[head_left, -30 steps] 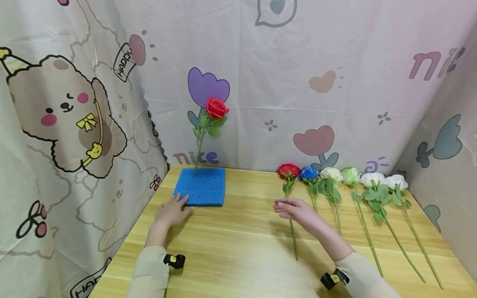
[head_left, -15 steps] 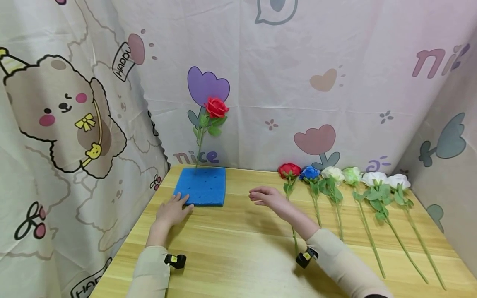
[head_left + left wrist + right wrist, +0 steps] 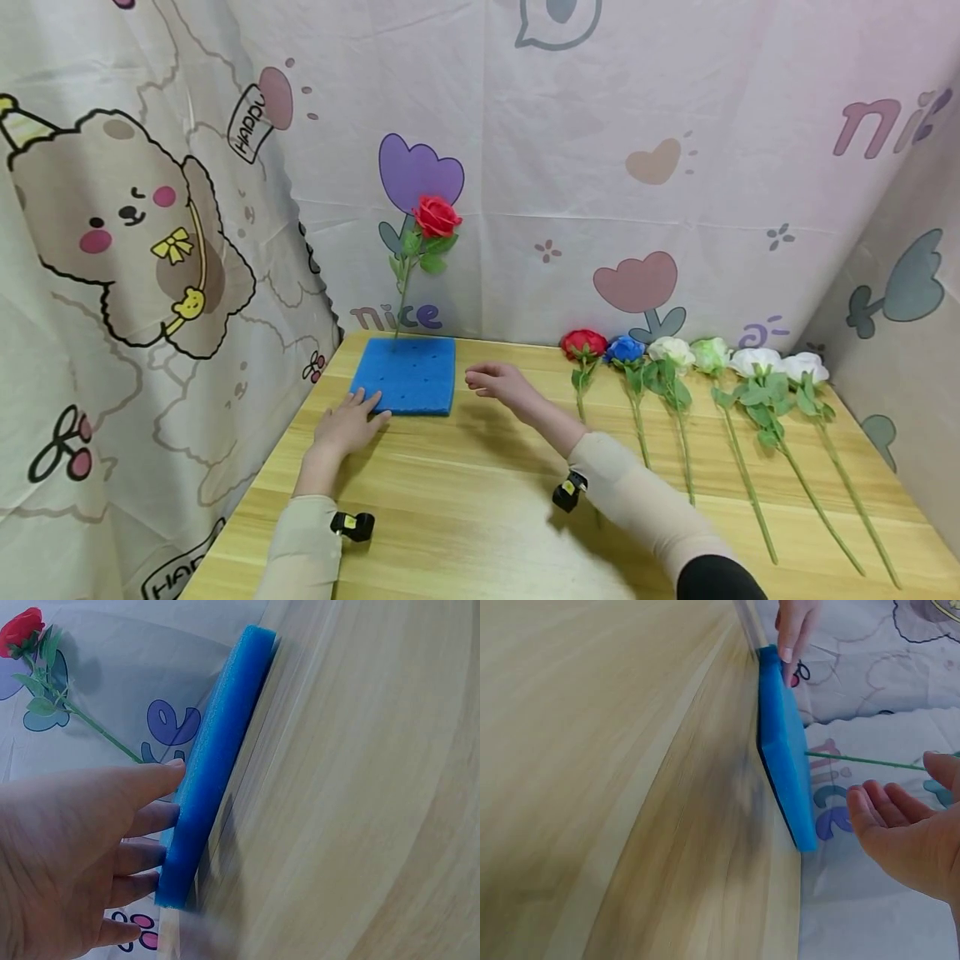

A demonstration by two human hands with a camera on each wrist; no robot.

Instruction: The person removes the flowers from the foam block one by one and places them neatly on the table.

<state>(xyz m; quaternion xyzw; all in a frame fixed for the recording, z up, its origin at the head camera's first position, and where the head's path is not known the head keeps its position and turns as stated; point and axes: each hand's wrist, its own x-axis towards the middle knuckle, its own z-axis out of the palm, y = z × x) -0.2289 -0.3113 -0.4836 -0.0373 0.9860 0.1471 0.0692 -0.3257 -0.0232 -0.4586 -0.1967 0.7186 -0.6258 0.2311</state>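
A blue foam block (image 3: 412,375) with small holes in its top lies at the table's back left. One red rose (image 3: 437,217) stands in it by its stem, near the back edge. My left hand (image 3: 348,425) rests its fingertips on the block's front left corner; in the left wrist view those fingers (image 3: 154,817) are extended against it. Just right of the block, my right hand (image 3: 502,387) hovers above the table, holding nothing. In the right wrist view its fingers (image 3: 885,806) are loosely bent, and the thumb is apart from them.
On the right of the table lies a row of artificial flowers: a red rose (image 3: 583,342), a blue one (image 3: 624,348), a cream one (image 3: 671,353), a pale green one (image 3: 709,355) and two white ones (image 3: 756,362). Printed curtains (image 3: 540,167) hang behind and beside the table.
My right hand has moved left, from above the lying red rose's stem to beside the foam block. The left hand and the standing rose have stayed in place.
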